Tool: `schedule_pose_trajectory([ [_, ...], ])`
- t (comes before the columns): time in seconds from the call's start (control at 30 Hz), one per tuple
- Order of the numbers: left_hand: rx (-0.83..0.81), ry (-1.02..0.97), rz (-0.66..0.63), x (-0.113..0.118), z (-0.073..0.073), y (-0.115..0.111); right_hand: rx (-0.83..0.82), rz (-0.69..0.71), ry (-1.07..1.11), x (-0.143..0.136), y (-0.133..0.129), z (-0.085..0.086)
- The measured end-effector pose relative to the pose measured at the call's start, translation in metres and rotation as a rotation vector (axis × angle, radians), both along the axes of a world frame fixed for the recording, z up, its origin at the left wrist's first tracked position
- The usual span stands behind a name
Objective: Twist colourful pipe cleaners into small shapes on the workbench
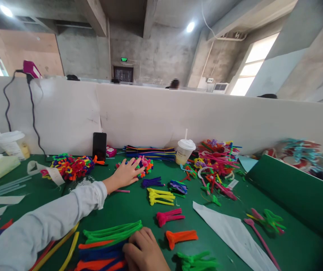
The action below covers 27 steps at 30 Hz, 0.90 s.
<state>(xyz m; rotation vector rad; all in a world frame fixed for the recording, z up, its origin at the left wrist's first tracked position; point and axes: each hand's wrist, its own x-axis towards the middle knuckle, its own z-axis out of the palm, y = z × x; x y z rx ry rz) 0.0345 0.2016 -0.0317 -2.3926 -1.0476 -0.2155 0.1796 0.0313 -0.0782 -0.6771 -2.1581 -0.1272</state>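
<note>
On the near part of the green bench (pixel 136 209), loose green stems (pixel 113 230) beside orange stems (pixel 95 265) and blue stems (pixel 99 255), right ends under the curled right hand (pixel 146 250); gripped or merely touched, cannot tell. Farther back, fingers spread wide, the left hand (pixel 126 174) over a small multicoloured pile (pixel 148 165). Just right of that, folded bundles in a row toward the near edge: blue, yellow (pixel 161 196), pink, orange, green. Partly behind the sleeve (pixel 65 214), something clear with whitish bits, too blurred to name. Behind, upright with lid and straw, a white cup (pixel 182 155), yellowish low down, contents otherwise hidden. At far left, another lidded cup (pixel 10 146) with straw, and nearer, a soft packet (pixel 2 169), contents hidden. Near the partition (pixel 139 113), an upright phone (pixel 99 146).
</note>
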Motion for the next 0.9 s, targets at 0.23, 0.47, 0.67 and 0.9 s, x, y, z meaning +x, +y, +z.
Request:
schedule_pose_trajectory([
  [0.23, 0.058, -0.064, 0.022, -0.007, -0.003, 0.013, 0.004, -0.009, -0.002, -0.001, 0.001, -0.002],
  [0.47, 0.079, -0.027, -0.038, -0.016, -0.002, 0.029, 0.002, -0.014, 0.007, -0.001, 0.002, -0.005],
  [0.67, 0.067, 0.032, -0.095, -0.028, -0.004, 0.049, 0.018, -0.012, 0.024, -0.001, 0.003, -0.009],
  [0.9, 0.07, 0.008, -0.121, -0.03, -0.006, 0.057, -0.004, -0.013, 0.012, -0.001, 0.003, -0.008],
])
